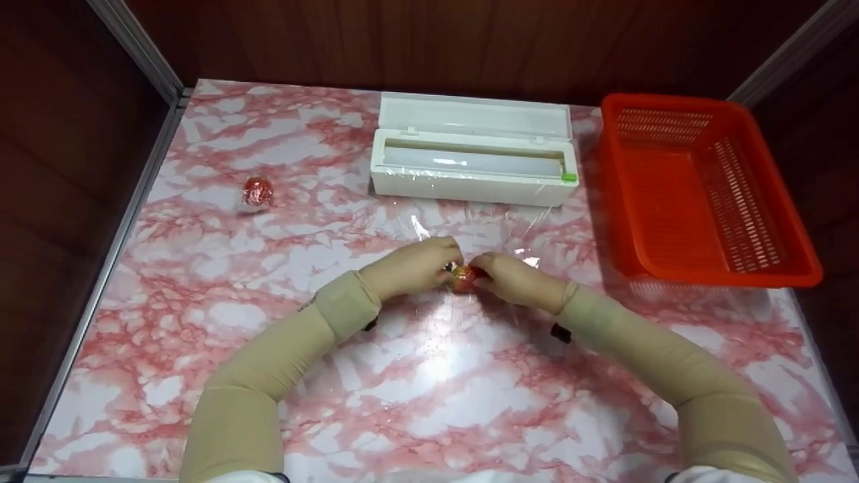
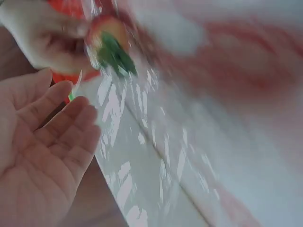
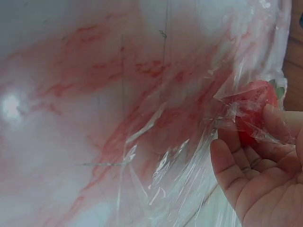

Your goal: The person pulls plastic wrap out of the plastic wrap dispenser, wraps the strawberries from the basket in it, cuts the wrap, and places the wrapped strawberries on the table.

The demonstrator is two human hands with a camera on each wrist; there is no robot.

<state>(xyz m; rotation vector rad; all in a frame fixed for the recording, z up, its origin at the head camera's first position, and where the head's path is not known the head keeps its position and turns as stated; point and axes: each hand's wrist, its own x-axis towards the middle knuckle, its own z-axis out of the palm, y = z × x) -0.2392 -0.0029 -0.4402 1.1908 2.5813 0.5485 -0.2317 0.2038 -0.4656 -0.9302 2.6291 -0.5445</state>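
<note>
A red-and-yellow fruit (image 1: 463,279) with green leaves sits between both hands at mid-table, covered by clear plastic film (image 1: 483,235). My right hand (image 1: 515,278) pinches the fruit and film; in the right wrist view, the film is bunched over the fruit's red side (image 3: 255,101). Beside the fruit is my left hand (image 1: 419,265). The left wrist view shows that palm (image 2: 40,156) with its fingers loosely extended, apart from the fruit. Film stretches back to a white wrap dispenser (image 1: 470,190), whose lid is raised over the roll.
A red plastic basket (image 1: 711,276) stands on the right. Another red item (image 1: 257,192), wrapped in clear film, lies at the left. Dark wood-look panels (image 1: 470,47) border the pink-and-white marbled table (image 1: 221,282). A green piece (image 1: 569,178) sits at the dispenser's right end.
</note>
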